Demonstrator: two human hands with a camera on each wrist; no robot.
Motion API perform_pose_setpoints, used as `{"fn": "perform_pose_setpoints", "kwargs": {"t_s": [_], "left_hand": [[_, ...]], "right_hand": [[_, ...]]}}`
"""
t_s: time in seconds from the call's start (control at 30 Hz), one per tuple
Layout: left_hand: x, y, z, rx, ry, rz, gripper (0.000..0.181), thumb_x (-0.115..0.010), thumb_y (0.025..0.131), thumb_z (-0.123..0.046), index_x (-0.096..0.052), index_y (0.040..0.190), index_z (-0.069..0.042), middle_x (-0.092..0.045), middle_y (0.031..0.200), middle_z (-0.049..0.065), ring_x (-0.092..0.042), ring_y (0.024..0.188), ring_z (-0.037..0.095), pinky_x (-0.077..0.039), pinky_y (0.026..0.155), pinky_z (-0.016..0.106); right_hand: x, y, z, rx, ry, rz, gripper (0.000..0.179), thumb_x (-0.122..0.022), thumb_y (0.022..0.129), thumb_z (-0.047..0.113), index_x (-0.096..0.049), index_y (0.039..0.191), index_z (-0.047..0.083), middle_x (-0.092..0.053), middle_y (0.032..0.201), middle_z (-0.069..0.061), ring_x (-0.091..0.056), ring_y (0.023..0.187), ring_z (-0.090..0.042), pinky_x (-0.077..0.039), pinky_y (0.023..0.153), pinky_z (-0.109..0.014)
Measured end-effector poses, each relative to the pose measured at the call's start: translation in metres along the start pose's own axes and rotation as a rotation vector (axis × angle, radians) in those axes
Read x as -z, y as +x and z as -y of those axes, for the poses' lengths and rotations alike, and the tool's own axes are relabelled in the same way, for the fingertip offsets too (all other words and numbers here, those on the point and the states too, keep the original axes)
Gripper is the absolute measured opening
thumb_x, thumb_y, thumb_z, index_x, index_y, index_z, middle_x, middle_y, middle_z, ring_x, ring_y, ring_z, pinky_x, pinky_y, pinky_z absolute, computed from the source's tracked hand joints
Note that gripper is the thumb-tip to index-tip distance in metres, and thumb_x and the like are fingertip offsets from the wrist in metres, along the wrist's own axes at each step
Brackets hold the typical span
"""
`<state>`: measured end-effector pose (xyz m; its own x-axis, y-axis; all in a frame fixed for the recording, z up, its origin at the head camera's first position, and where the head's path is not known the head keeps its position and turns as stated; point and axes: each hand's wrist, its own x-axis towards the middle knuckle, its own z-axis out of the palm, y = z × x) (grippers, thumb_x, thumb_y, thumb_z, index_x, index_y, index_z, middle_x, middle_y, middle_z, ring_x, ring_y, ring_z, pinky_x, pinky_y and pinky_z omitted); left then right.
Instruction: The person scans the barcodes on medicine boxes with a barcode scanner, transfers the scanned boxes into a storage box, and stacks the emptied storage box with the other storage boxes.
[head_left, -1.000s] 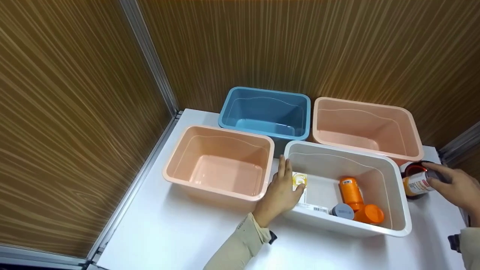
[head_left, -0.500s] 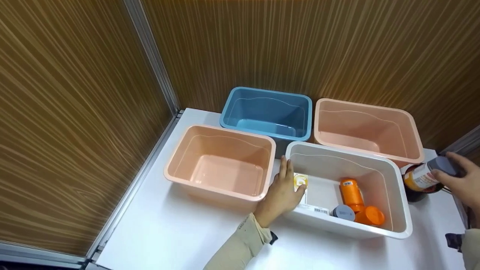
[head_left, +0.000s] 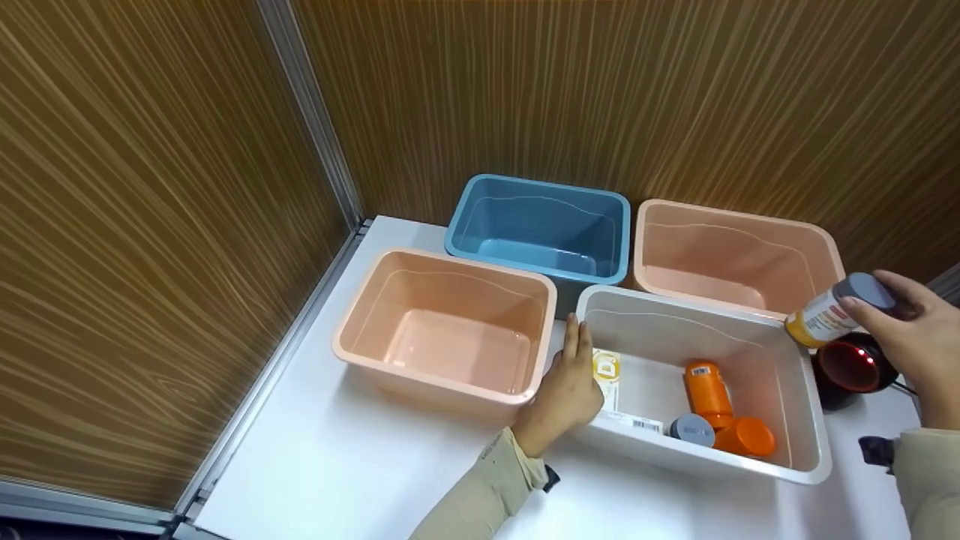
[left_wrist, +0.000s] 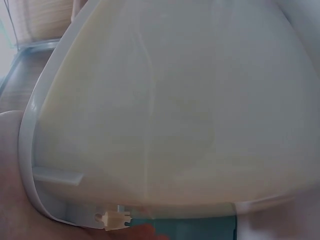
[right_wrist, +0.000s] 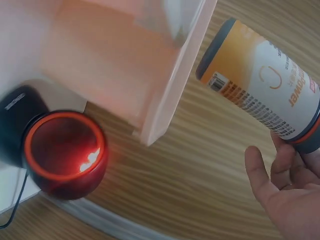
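White-and-yellow cylindrical plastic bottle (head_left: 819,321) with grey cap held tilted in air, cap pinched between thumb and fingers of right hand (head_left: 926,341), near rounded black device (head_left: 847,367) glowing red. White rectangular plastic bin (head_left: 667,330) touched at left rim by left hand (head_left: 564,394), visible fingers straight. Orange plastic bottle (head_left: 707,390) contained in bin.

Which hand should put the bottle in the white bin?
Probably the right hand: it holds the bottle near the white bin. The left hand is at the bin's other end.
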<state>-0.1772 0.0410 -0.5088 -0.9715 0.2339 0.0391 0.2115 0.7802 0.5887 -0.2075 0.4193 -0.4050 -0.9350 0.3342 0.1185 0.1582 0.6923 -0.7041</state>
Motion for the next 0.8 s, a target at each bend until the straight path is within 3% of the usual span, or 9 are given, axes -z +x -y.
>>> {"fn": "perform_pose_setpoints", "kwargs": {"t_s": [0.07, 0.23, 0.5, 0.67, 0.8], "left_hand": [[0.000, 0.000, -0.001, 0.000, -0.002, 0.002, 0.088, -0.062, 0.079, -0.004, -0.013, 0.152, -0.007, 0.007, 0.158, 0.005, -0.049, 0.114, 0.018, -0.046, 0.078, 0.022], [0.000, 0.000, -0.002, 0.012, -0.005, 0.022, 0.092, -0.063, 0.078, -0.002, -0.010, 0.152, -0.007, 0.010, 0.157, 0.004, -0.049, 0.116, 0.017, -0.045, 0.076, 0.019], [0.001, 0.000, -0.002, 0.025, -0.007, 0.032, 0.092, -0.064, 0.079, -0.001, -0.010, 0.152, -0.008, 0.010, 0.157, 0.004, -0.048, 0.117, 0.017, -0.045, 0.074, 0.018], [0.002, 0.000, -0.003, 0.042, -0.015, 0.041, 0.093, -0.064, 0.078, -0.001, -0.009, 0.153, -0.009, 0.010, 0.158, 0.003, -0.048, 0.118, 0.018, -0.045, 0.076, 0.018], [0.002, 0.000, -0.004, 0.036, -0.012, 0.033, 0.093, -0.065, 0.077, -0.001, -0.010, 0.152, -0.009, 0.011, 0.157, 0.002, -0.050, 0.115, 0.018, -0.045, 0.075, 0.018]], "right_hand": [[-0.002, 0.003, 0.006, 0.006, -0.001, 0.007, 0.072, -0.063, 0.088, 0.042, -0.033, 0.148, 0.017, -0.038, 0.142, -0.025, -0.044, 0.117, -0.031, -0.038, 0.100, -0.035], [-0.008, 0.008, 0.019, 0.087, 0.104, 0.001, 0.066, -0.067, 0.086, 0.033, -0.040, 0.144, 0.019, -0.046, 0.135, -0.011, -0.047, 0.108, -0.007, -0.038, 0.086, -0.009], [-0.025, 0.019, 0.041, 0.210, 0.278, 0.010, 0.053, -0.073, 0.083, 0.016, -0.050, 0.131, 0.013, -0.055, 0.116, 0.006, -0.052, 0.097, -0.007, -0.040, 0.076, -0.007], [-0.039, 0.024, 0.055, 0.255, 0.301, 0.045, 0.059, -0.073, 0.083, 0.014, -0.048, 0.136, 0.010, -0.056, 0.121, 0.002, -0.053, 0.098, -0.006, -0.041, 0.075, -0.009], [-0.048, 0.026, 0.068, 0.249, 0.226, 0.094, 0.064, -0.072, 0.084, 0.025, -0.045, 0.140, 0.012, -0.048, 0.132, -0.009, -0.050, 0.105, -0.009, -0.041, 0.079, -0.009]]}}
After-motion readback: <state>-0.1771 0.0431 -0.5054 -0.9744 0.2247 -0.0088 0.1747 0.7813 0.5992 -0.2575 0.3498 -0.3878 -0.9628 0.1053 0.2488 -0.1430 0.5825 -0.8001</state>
